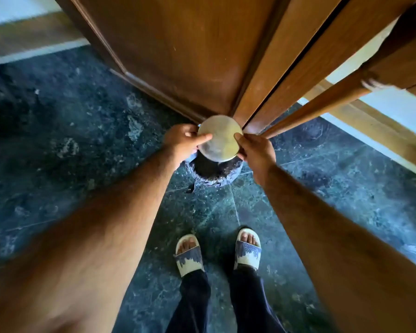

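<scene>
Gripping the round plate [220, 138] from both sides, the person holds it in the air over the bin [214, 173]. The left hand [184, 139] has its thumb laid across the plate's left rim, and the rest of its fingers curl underneath out of sight. The right hand [256, 150] pinches the opposite rim in the same way, thumb on top and fingers tucked below. Both forearms stretch forward, one on each side of the bin.

The plate is pale, with a dull metallic sheen and a yellowish smear across its face. It sits above the far half of the bin's mouth and hides that part from the camera. Whether it is level or tipped cannot be told from this angle.

The bin is small and dark, lined with a dark bag [209, 182] whose edge is gathered over the rim, and it stands on a dark green stone floor [82, 164]. Just behind the bin rises a brown wooden door [178, 49], and its frame [298, 75] runs off behind the bin to the right. On the near side of the bin, well apart from it, the person's feet stand in a left slipper [189, 255] and a right slipper [247, 249], both pale with blue-grey straps, below dark trousers [192, 296].
</scene>
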Motion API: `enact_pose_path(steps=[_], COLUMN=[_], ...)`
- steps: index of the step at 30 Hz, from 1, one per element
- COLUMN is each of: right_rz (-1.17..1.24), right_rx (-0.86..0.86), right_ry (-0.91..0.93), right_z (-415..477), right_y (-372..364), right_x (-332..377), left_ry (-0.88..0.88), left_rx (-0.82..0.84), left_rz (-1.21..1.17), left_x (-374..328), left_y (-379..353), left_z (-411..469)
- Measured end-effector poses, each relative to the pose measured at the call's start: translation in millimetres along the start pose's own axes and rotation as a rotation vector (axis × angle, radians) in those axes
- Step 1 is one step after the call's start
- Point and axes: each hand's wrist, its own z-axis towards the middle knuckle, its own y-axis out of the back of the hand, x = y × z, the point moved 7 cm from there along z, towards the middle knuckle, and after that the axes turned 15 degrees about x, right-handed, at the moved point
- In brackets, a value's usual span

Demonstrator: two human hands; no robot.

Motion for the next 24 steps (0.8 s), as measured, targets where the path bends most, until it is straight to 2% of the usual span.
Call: enact_pose_path(steps=[2, 6, 12, 20, 22, 24], right_rz=[0.088, 0.115, 0.152, 0.181, 0.19, 0.197], right_rx=[-0.038, -0.106, -0.131, -0.069, -0.053, 0.003], right_ry=[-0.123, -0.17, -0.202, -0.177, -0.164, -0.208], right_z=[30, 69, 55, 44, 40, 35], right_y=[1, 7, 3, 2, 3, 1], right_x=[-29, -64, -45, -31, -30, -37], left_ry=[0.12, 0.236, 0.186, 0.152, 0.151, 0.205], left_rx=[0.054, 0.039, 0.019, -0.079, -0.058, 0.039], left_rz=[-0.118, -0.345, -0.221, -0.215, -0.257, -0.234], left_x=[13, 23, 29, 23, 26, 37], left_y=[-12, -20, -11, -9, -12, -23], left_z=[16, 33, 43, 32, 31, 29])
